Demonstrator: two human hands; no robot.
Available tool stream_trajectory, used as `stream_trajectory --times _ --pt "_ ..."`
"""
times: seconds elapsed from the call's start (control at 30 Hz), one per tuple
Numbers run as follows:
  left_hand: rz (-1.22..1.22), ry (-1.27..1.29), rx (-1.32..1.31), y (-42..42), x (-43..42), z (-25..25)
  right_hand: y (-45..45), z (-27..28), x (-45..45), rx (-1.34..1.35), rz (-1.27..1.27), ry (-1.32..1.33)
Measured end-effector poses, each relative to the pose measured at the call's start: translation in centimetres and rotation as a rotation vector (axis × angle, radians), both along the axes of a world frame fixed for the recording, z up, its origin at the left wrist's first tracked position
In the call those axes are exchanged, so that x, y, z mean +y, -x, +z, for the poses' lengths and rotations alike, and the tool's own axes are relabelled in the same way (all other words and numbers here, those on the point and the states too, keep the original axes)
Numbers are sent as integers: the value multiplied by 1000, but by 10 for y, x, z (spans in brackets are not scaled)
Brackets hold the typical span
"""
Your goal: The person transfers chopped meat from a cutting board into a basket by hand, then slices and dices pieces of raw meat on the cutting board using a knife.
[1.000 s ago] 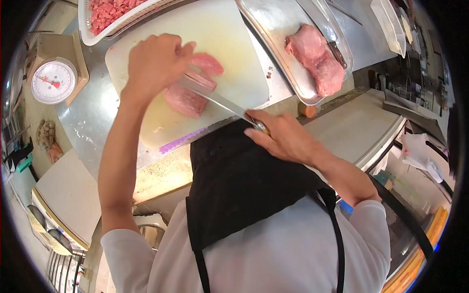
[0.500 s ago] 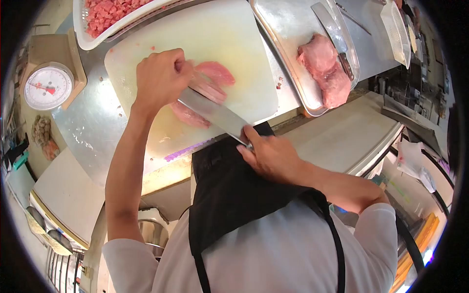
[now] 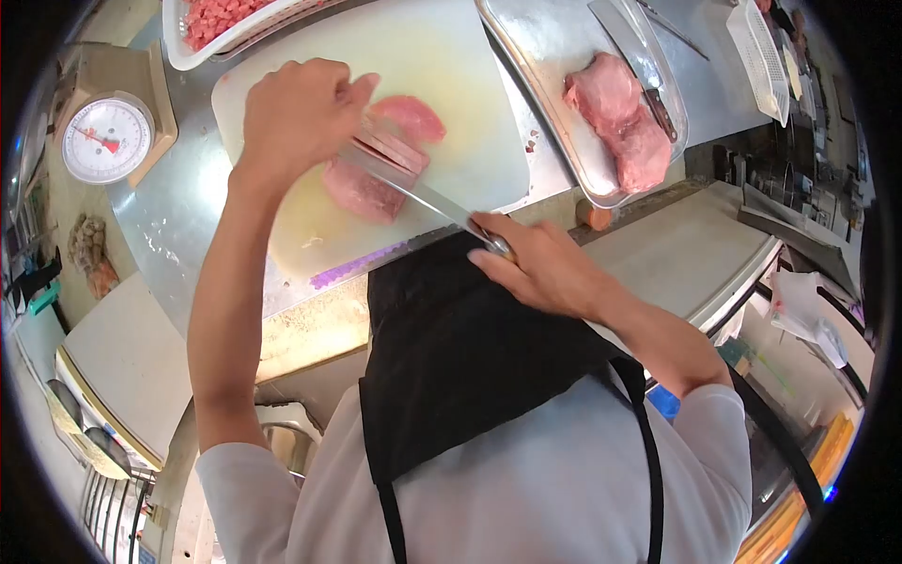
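My right hand (image 3: 543, 266) is wrapped around the handle of a large knife (image 3: 437, 201), near the front edge of the cutting board (image 3: 474, 75). Its blade crosses a piece of raw meat (image 3: 366, 194), with cut strips (image 3: 399, 150) on the far side of the blade. Beyond those lies a rounded meat slice (image 3: 411, 117). Curled with the thumb sticking out, my left hand (image 3: 303, 115) is over the left end of the meat, close to the knife's tip. Its fingertips are hidden under the hand.
A white basket (image 3: 266, 21) of diced meat stands behind the board. To the right, a metal tray (image 3: 554, 122) holds a larger meat piece (image 3: 618, 117) and another knife (image 3: 658, 111). A dial scale (image 3: 108, 139) sits at the left.
The blade has tilted and now shows a narrower side. Cuts between the strips are more visible. My left hand has shifted slightly; the whole view has moved a little too.
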State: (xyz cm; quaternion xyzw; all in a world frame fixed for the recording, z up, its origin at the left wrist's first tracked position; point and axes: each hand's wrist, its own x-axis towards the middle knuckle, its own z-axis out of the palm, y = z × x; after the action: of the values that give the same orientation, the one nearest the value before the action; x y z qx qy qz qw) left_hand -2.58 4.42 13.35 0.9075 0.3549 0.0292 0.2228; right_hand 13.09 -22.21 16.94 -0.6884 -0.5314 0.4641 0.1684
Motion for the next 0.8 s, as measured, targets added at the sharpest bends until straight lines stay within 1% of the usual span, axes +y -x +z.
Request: stream_trajectory --times 0.1,0.23,0.37,0.5,0.53,0.6,0.63,0.7,0.73,0.77,0.8 --pt "-42 -13 -44 0 -18 -17 0 14 -9 5 -13 105" --pt "-1 95 29 -1 -9 -17 6 23 5 -42 -19 170" --pt "-16 135 13 10 18 -51 20 11 31 -121 41 173" --pt "15 167 18 9 23 -58 29 -2 36 -151 69 241" --pt "25 142 0 10 24 -60 31 -6 35 -147 70 248" --pt "37 86 -39 9 22 -64 33 -16 36 -144 70 238" --pt "40 68 7 8 21 -65 32 -21 33 -146 66 233" --pt "47 5 83 4 23 -62 22 -63 22 -104 56 63" --pt "46 -12 68 4 19 -61 20 -69 25 -85 48 -33" --pt "51 -42 51 4 19 -63 19 -68 25 -127 74 54" --pt "55 -63 39 4 20 -60 18 -70 27 -146 60 -18"
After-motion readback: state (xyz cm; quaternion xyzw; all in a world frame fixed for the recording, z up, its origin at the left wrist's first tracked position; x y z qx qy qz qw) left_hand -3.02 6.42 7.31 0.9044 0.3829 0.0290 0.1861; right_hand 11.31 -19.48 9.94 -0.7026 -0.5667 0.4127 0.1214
